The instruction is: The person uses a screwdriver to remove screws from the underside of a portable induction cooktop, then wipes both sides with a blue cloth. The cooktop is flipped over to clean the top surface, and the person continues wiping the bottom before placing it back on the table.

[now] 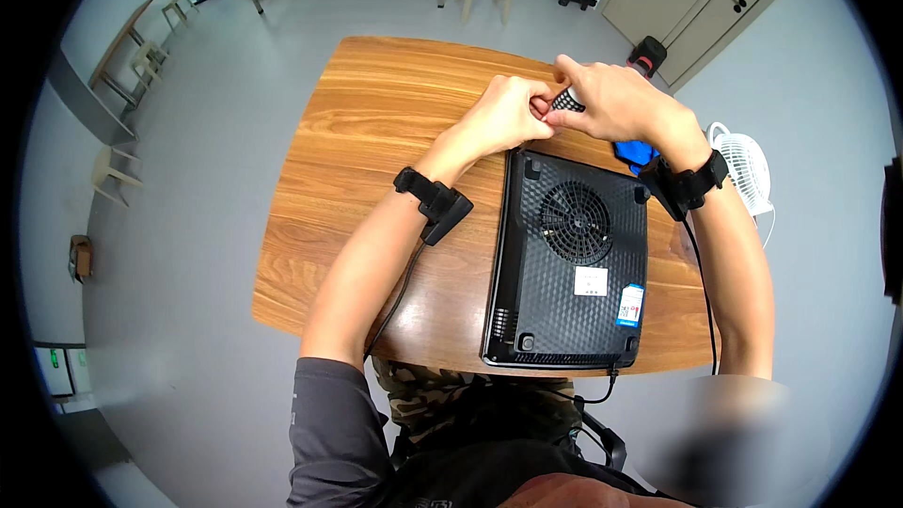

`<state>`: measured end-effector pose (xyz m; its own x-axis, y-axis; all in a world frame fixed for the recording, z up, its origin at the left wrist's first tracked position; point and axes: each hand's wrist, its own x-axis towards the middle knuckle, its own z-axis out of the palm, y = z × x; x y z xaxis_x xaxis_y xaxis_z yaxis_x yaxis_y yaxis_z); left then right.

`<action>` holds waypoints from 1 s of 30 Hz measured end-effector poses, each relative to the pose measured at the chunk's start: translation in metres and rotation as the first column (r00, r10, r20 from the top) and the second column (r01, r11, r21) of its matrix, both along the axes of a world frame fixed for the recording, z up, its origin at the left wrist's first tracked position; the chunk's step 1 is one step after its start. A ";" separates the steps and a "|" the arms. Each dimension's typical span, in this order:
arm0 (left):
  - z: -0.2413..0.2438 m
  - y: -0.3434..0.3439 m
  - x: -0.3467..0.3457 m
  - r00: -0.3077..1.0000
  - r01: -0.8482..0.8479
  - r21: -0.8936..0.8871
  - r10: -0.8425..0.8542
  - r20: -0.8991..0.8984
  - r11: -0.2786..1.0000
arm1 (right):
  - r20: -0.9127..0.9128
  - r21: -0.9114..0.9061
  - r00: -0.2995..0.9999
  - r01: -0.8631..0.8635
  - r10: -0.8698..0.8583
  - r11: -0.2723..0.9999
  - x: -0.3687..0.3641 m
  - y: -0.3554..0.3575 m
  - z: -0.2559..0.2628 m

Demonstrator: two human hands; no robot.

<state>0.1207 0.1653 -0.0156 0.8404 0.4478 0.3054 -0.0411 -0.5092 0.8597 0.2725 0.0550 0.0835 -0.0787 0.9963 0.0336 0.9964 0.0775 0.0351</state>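
Over the far side of the wooden table, my left hand (508, 113) and my right hand (610, 100) meet. Between them is a small black-and-white patterned object (568, 101), mostly covered by my fingers. My right hand grips it, with the thumb along its near side. My left thumb and fingertips pinch at its left end; what exactly they hold there is hidden. Just nearer to me, an induction cooker (564, 310) lies upside down, showing its round fan grille (576, 222), rubber feet and two stickers with writing.
The wooden table (331, 226) spreads left of the cooker. A blue item (635, 153) lies partly behind my right wrist. A white fan (748, 169) stands at the right edge. The cooker's power cord (611, 384) hangs off the near edge. Cables trail from both wrist straps.
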 end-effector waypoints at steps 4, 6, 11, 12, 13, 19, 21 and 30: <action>0.003 0.000 0.001 0.999 0.027 0.053 -0.025 -0.042 0.998 | -0.018 -0.010 0.997 -0.072 0.072 0.997 0.004 0.004 -0.001; 0.004 -0.003 0.003 0.997 0.016 0.085 -0.010 -0.078 0.996 | 0.014 -0.102 1.000 0.022 -0.021 0.995 -0.003 0.007 0.003; 0.005 -0.008 -0.003 1.000 -0.010 0.110 0.013 -0.019 0.994 | -0.004 -0.198 0.994 0.105 -0.108 0.975 -0.022 0.012 0.011; 0.005 -0.009 -0.003 1.000 -0.015 0.114 0.015 -0.007 0.993 | -0.006 -0.180 0.994 0.106 -0.108 0.978 -0.021 0.011 0.012; 0.004 -0.011 -0.002 1.000 -0.016 0.108 0.016 0.004 0.994 | -0.007 -0.163 0.994 0.105 -0.107 0.981 -0.020 0.010 0.009; 0.011 -0.023 -0.008 0.996 -0.055 0.137 0.064 -0.065 0.989 | -0.044 -0.127 0.990 0.128 -0.135 0.984 -0.021 0.004 0.000; -0.001 -0.024 -0.004 0.989 -0.046 0.169 0.069 -0.134 0.984 | -0.059 -0.098 0.992 0.109 -0.115 0.989 -0.018 0.000 -0.006; -0.002 -0.017 -0.001 0.991 -0.055 0.156 0.074 -0.115 0.986 | -0.016 -0.073 0.991 0.134 -0.135 0.988 -0.025 0.002 0.021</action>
<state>0.1196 0.1482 -0.0171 0.8459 0.4581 0.2731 0.0945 -0.6326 0.7687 0.2475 0.0571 0.1050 0.0560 0.9977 -0.0379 0.9984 -0.0556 0.0130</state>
